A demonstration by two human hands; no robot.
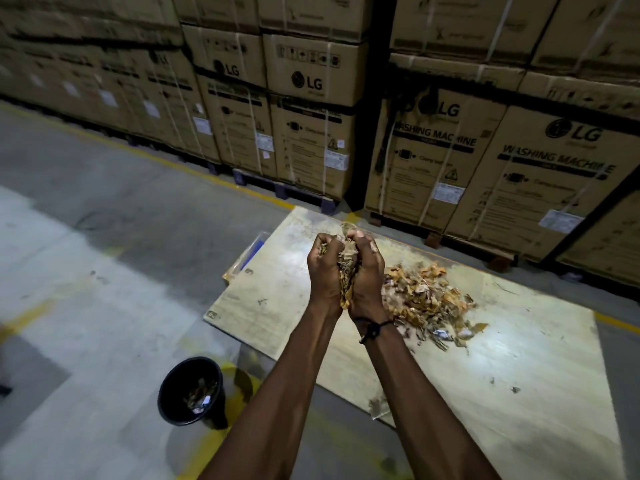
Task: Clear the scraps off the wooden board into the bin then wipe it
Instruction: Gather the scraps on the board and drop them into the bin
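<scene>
A: What are the fingers doing?
B: The left hand (323, 268) and right hand (363, 271) press together, fingers curled round a clump of scraps (347, 268).
A: And beyond them?
B: More loose scraps (426, 299) lie at three o'clock on the wooden board (502, 375). The black bin (191, 389) stands at seven o'clock on the concrete floor (104, 237); stacked cartons (311, 109) at twelve.
</scene>
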